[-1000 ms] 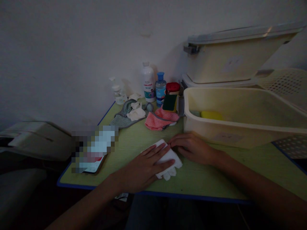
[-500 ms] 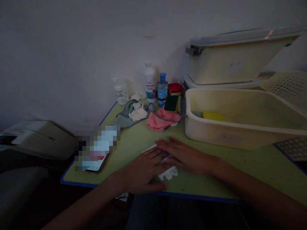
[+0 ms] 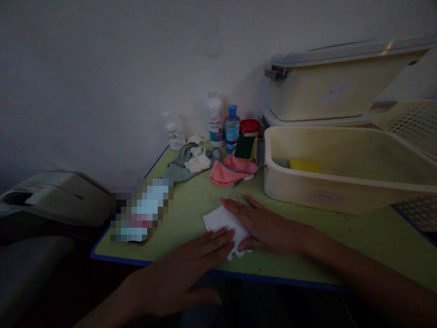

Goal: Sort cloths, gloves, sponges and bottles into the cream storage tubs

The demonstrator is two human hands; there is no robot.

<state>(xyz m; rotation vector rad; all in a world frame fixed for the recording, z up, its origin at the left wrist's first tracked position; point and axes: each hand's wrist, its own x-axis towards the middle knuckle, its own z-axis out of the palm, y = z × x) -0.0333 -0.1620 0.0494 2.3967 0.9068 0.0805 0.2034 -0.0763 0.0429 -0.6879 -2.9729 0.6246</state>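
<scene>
A folded white tissue (image 3: 218,220) with a ruffled near edge lies on the green tabletop (image 3: 290,264) in front of me. My right hand (image 3: 261,224) rests flat across its right side, fingers stretched toward the upper left and covering part of it. At the tissue's lower left, my left hand (image 3: 191,262) has its fingers straight, their tips over the near edge of the tissue. The left thumb is spread away, beyond the table's blue front edge. Neither hand is closed around anything.
A cream bin (image 3: 317,193) holding a yellow item stands right, with a lidded bin (image 3: 324,91) behind. At the back are a pink cloth (image 3: 232,171), a grey cloth (image 3: 177,171), a green-and-yellow sponge (image 3: 245,148) and several bottles. A phone (image 3: 146,212) lies left.
My right hand moved left onto the tissue and lies flat on it. My left hand, which lay over the tissue, has slid back toward me, uncovering its upper left part.
</scene>
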